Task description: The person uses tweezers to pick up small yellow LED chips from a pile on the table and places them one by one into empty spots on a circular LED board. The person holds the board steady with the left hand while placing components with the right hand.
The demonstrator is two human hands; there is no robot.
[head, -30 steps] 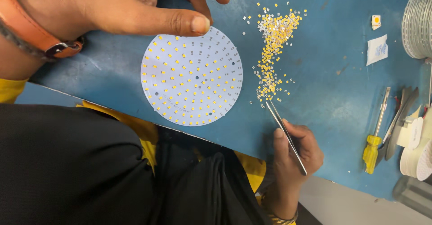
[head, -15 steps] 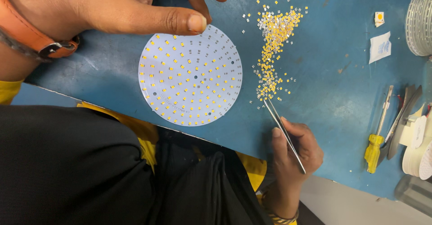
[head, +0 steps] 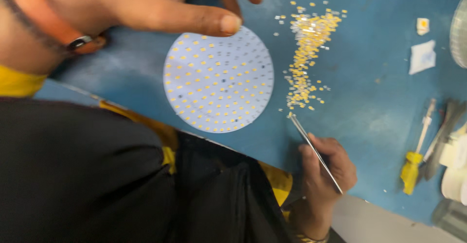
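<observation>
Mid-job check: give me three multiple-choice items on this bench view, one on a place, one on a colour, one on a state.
1. Where does the pile of small yellow chips lie?
A. Heaped on the round white board
B. Inside a tray
C. On the blue table, beside the board

2. What colour is the handle of the screwdriver?
A. Yellow
B. Red
C. Black

3. What is the right hand doing?
A. Lying flat and empty
B. Holding thin metal tweezers in its grip
C. Holding the screwdriver

Answers:
1 C: the loose chips are strewn on bare blue table, apart from the board's rim.
2 A: the handle at the table's near edge is plainly yellow.
3 B: the fingers are closed around the tweezers, whose tip points at the low end of the pile.
</observation>
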